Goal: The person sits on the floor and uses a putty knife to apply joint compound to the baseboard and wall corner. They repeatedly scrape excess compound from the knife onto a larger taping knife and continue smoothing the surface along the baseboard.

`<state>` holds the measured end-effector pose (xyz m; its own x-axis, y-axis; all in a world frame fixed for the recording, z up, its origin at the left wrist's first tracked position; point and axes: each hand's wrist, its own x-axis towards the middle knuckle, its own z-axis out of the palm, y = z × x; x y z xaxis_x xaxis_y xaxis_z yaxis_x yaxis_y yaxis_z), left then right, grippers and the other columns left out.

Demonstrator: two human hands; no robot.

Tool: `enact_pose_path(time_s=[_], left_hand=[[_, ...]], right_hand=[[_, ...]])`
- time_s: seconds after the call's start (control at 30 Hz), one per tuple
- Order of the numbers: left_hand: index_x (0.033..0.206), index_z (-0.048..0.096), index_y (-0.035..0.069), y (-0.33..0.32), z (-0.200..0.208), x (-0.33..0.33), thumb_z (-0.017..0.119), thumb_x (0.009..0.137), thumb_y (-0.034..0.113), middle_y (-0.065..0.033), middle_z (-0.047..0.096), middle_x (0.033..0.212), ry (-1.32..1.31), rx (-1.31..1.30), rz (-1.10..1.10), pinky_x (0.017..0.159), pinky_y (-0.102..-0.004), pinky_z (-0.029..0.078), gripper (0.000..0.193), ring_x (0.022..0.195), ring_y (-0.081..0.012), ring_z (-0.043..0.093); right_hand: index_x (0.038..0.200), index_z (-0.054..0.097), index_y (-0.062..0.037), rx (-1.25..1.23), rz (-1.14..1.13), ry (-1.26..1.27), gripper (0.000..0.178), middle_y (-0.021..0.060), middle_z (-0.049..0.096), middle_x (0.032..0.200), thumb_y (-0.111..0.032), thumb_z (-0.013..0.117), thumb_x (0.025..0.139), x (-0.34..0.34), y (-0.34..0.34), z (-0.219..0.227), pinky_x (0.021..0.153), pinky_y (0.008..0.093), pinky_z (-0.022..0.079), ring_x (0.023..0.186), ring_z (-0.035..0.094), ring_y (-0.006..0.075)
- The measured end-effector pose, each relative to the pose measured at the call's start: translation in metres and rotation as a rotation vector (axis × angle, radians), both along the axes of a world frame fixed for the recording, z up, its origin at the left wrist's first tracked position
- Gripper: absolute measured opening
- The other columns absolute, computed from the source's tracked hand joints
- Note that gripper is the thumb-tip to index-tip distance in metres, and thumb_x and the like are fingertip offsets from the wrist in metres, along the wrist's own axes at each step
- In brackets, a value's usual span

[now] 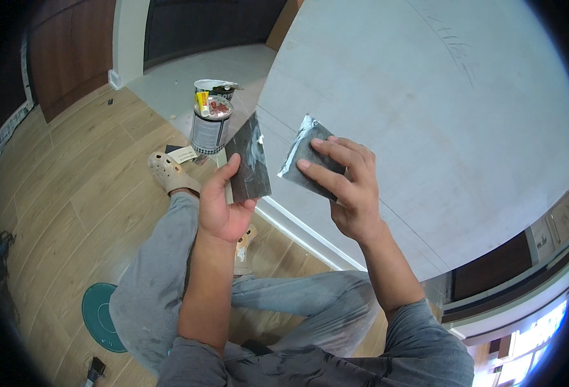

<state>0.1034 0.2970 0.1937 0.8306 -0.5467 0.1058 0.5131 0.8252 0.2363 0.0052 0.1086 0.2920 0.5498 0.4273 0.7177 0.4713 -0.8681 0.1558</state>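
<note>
My left hand (223, 209) grips a dark, flat rectangular putty spreader (249, 169), thumb on its face, with pale paste smeared across the surface and a white blob at one edge. A second dark spreader (307, 179) is in my right hand (356, 180), fingers spread over its upper face and the thumb hidden below. White putty (297, 145) lies thick along its left edge. The two spreaders are held tilted, a small gap apart, in front of a large pale grey panel (420, 142).
Beyond my left hand stands a metal can (209, 134) with a yellow tube (202, 103) and reddish smears on top; another opened can (218, 86) is behind it. A round green object (98, 319) and a brush (95, 369) are on the wood-look floor (71, 238). White trim (307, 235) edges the panel.
</note>
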Motion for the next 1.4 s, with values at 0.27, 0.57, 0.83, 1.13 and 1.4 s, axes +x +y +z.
enact_pose_path(time_s=[0.27,0.57,0.83,1.13,1.4], left_hand=[[0.112,0.07,0.011,-0.017,0.021,-0.028,0.066,0.099,0.02,0.0007,0.076,0.095,0.088,0.1,-0.251,0.039,-0.0204,0.045,0.016,0.07,-0.0077,0.071],[0.116,0.067,0.008,-0.009,0.039,-0.05,0.059,0.103,0.02,-0.0026,0.076,0.092,-0.067,-0.026,-0.299,0.04,-0.0227,0.047,0.019,0.065,-0.0119,0.071],[0.124,0.064,0.009,-0.022,0.037,-0.052,0.061,0.103,0.025,-0.008,0.074,0.107,-0.066,-0.026,-0.131,0.057,-0.0362,0.062,0.027,0.088,-0.0205,0.074],[0.133,0.057,0.009,-0.022,0.014,-0.041,0.058,0.104,0.028,-0.0085,0.072,0.115,-0.116,-0.111,-0.221,0.061,-0.039,0.063,0.035,0.094,-0.0223,0.073],[0.131,0.056,0.01,-0.043,0.026,-0.059,0.064,0.102,0.024,-0.0075,0.068,0.117,-0.008,0.171,0.203,0.07,-0.0415,0.064,0.033,0.099,-0.0212,0.072]], right_hand=[[0.116,0.06,-0.0036,1.852,0.478,0.55,0.035,0.0102,0.073,0.094,-0.037,0.057,0.106,-0.001,-0.003,-0.005,0.035,0.0208,0.048,0.066,0.07,0.0136],[0.119,0.062,-0.0055,1.169,0.509,1.083,0.08,0.0003,0.067,0.096,-0.037,0.102,0.058,-0.004,-0.061,-0.033,0.067,0.0206,0.05,0.08,0.063,0.007],[0.134,0.059,-0.0066,1.66,0.468,0.494,0.056,0.0091,0.066,0.124,-0.031,0.082,0.089,-0.003,-0.033,-0.024,0.074,0.0259,0.057,0.087,0.065,0.0113],[0.145,0.055,-0.001,1.059,0.397,0.642,0.074,0.0073,0.049,0.144,-0.021,0.087,0.082,-0.008,0.003,-0.021,0.079,0.0282,0.047,0.112,0.056,0.0147],[0.136,0.06,0.0043,1.249,0.001,0.48,0.041,0.0102,0.066,0.118,-0.016,0.065,0.1,-0.021,-0.011,-0.006,0.096,0.0294,0.048,0.111,0.061,0.0152]])
